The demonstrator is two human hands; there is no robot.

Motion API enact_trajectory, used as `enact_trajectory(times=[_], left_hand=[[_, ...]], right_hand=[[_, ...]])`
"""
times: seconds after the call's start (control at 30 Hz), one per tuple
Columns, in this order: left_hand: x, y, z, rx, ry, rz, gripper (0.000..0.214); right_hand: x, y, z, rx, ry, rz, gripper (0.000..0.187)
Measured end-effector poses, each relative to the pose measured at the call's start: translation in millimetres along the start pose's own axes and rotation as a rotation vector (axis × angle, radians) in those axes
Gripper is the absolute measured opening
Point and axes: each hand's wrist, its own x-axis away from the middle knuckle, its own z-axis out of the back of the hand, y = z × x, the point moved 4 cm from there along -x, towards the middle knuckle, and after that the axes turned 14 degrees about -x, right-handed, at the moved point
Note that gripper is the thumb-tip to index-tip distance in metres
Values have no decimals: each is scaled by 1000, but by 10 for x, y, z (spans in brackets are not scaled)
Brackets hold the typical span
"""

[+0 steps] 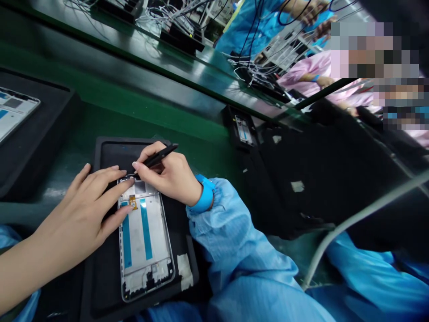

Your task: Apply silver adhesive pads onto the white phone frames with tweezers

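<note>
A white phone frame [145,239] with two blue strips lies in a black tray [107,286] in front of me. My left hand [87,210] rests flat on the frame's left edge, fingers stretched out, holding it down. My right hand [166,176] pinches black tweezers [157,156], whose tip touches the top edge of the frame near a small gold part [133,202]. A blue wrist strap [205,193] sits on my right wrist above a blue sleeve.
Another phone frame [13,112] lies in a black tray at far left. A small black tray with a part [244,129] sits on the green belt [140,103]. Black mats lie to the right. Other people in blue and pink sleeves work at cabled stations beyond.
</note>
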Motion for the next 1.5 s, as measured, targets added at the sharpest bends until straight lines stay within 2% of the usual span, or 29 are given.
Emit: enact_trajectory(times=[0.23,0.47,0.57,0.7,0.77,0.9,1.07,1.3,1.5], left_hand=[[10,-3,-2,-1,16,3,45],[11,-3,2,9,18,11,45],[8,-7,-2,15,2,16,45],[6,-12,0,14,4,11,47],[8,-12,1,8,7,7,47],[10,-7,-1,2,2,-1,47],[13,-6,8,10,8,-5,47],[18,-10,12,20,1,3,46],[13,-11,6,42,-6,15,46]], right_hand=[[-48,-18,4,86,-62,34,13],[-65,-78,-33,180,-150,136,9],[-16,-69,-58,201,-123,175,5],[45,48,1,45,43,77,12],[55,107,24,-56,78,15,16],[44,101,16,-45,67,17,15],[45,83,24,-44,114,22,14],[8,101,9,-88,49,29,15],[-14,150,13,-170,27,-42,20]])
